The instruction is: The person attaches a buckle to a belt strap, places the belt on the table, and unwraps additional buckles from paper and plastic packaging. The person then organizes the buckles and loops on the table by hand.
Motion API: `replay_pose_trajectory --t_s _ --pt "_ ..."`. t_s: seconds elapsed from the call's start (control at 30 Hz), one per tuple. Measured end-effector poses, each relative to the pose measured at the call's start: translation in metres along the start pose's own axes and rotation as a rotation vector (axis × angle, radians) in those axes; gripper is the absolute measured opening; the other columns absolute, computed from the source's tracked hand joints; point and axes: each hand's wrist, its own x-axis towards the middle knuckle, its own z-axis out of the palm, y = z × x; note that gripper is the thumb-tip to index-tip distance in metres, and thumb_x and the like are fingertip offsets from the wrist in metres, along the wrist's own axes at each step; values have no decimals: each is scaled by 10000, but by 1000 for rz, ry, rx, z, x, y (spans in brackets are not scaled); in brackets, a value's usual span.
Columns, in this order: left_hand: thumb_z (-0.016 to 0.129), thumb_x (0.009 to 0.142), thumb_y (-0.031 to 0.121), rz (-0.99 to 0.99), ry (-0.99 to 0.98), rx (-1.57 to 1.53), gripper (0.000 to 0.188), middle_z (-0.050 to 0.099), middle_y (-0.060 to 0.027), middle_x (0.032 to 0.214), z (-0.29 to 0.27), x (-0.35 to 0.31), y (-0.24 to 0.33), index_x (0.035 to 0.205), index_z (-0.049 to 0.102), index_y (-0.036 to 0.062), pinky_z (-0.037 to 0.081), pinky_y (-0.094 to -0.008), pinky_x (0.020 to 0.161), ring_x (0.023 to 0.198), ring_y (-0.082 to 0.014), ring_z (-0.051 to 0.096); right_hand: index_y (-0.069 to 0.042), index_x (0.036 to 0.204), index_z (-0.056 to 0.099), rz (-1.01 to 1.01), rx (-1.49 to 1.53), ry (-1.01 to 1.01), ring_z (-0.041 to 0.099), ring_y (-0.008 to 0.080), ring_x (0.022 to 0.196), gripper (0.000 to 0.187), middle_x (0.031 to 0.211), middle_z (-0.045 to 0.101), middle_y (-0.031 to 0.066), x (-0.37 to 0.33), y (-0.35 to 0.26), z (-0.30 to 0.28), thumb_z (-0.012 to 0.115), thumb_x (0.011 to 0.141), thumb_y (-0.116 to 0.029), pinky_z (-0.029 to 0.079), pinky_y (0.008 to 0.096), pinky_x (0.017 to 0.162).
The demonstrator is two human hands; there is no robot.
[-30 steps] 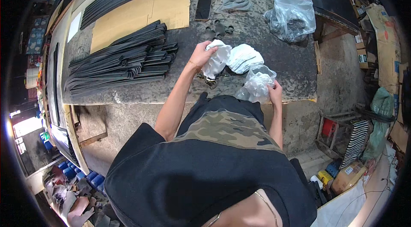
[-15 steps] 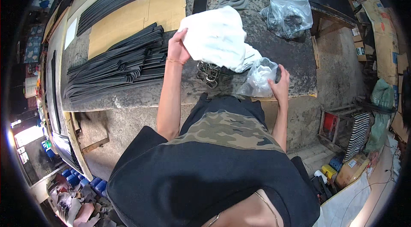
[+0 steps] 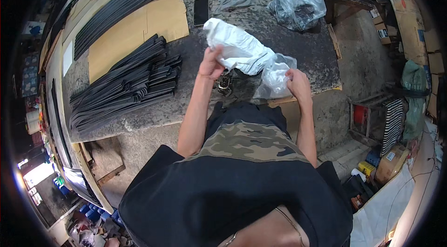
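From my feed this looks like a small workshop: a worn, mottled grey stone desk [image 3: 279, 28] carries stacks of long black flat strips [image 3: 125, 84], brown cardboard sheets [image 3: 139, 28] and a clear plastic bag of dark parts [image 3: 298, 0]. Cardboard boxes [image 3: 409, 14] and clutter crowd the bare concrete floor [image 3: 358, 60] around it.

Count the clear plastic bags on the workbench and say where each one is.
2. One small clear bag is pinched in the right hand at the bench's near edge; a larger clear bag lies at the far right. Others may be hidden.
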Motion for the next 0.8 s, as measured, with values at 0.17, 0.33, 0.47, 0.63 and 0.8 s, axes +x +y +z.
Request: replay_pose_trajectory --t_s 0.17,0.33,0.47,0.63,0.8 --pt "615 750 65 -137 -138 792 239 652 -30 886 82 32 -31 982 642 14 494 -274 693 784 -121 602 -26 992 619 -357 330 298 606 376 890 263 983 611 176 -23 -17 -1 563 736 -2 489 431 744" --pt "630 702 141 22 -615 1554 357 641 -229 968 83 43 -98 1028 620 -5 490 -407 795 903 -385 618 24 986 602 -206 563 383 631 295 861 261 943 608 161 -34 -30 4 538 734 46 511 352 723" --pt "608 730 116 104 -723 1591 318 642 -224 981 56 46 -137 1021 616 -11 488 -424 806 915 -384 615 32 957 585 -170 847 421 607 157 881 163 955 618 83 -39 -18 25 579 795 20 509 289 762" --pt "593 752 173 -184 -865 1923 245 658 -219 805 46 30 -165 947 649 37 513 -455 705 812 -386 640 -25 962 567 -124 1074 289 558 106 900 181 957 582 23 -43 -19 46 653 805 0 484 255 758" --pt "611 728 198 -30 -788 1477 285 640 -260 903 46 28 -169 919 592 -14 503 -452 761 852 -394 635 -92 1233 504 -159 808 178 572 135 875 475 1071 570 79 -63 -36 4 659 792 -8 505 280 718"
